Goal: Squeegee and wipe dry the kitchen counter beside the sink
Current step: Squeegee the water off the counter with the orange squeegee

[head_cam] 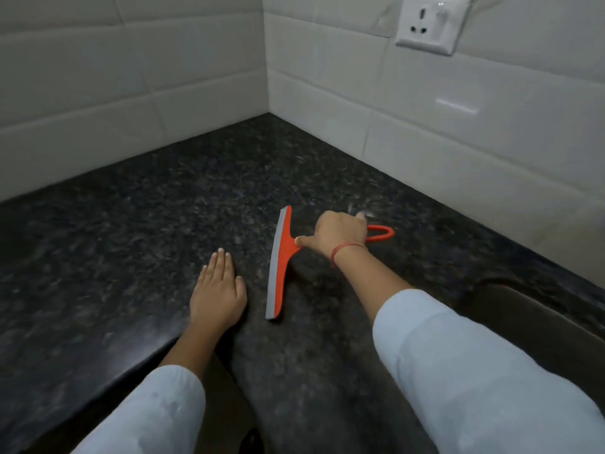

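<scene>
Your right hand [340,232] is lying over the handle of the one orange squeegee [284,257] on the dark worktop [131,224], forefinger stretched along the stem toward the blade. The other fingers [360,217] are curled over the handle, though whether they are gripping it tight is hard to tell. The blade's long axis is running away from you, its grey rubber edge facing left, toward your left hand [217,290]. That hand is resting flat with fingers spread, just beside the blade and holding nothing. The right hand is clearly the nearer one. One wall socket [425,26] is showing; no cloth is in view.
</scene>
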